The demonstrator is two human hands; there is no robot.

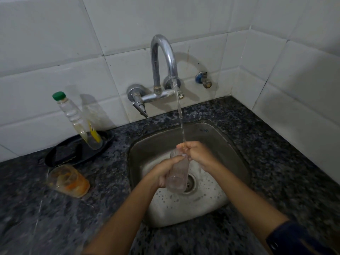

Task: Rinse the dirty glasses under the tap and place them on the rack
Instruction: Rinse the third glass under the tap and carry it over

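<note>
Over sink [139, 144], left hand [161, 172] gripped clear glass [177, 173] under tap [163, 57] stream; right hand [196, 153] fingers curled at its rim. Orange-stained glass [69, 180] stood on counter [55, 218].

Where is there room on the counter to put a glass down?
Bare counter lies right of the sink, up to the tiled corner. The left is crowded: a black tray holding a bottle, and a dirty glass before it.

The tap [163, 70] stands behind the sink [217, 137]; left of the sink sit a tray [60, 159], bottle [73, 115] and glass [69, 180]
</note>
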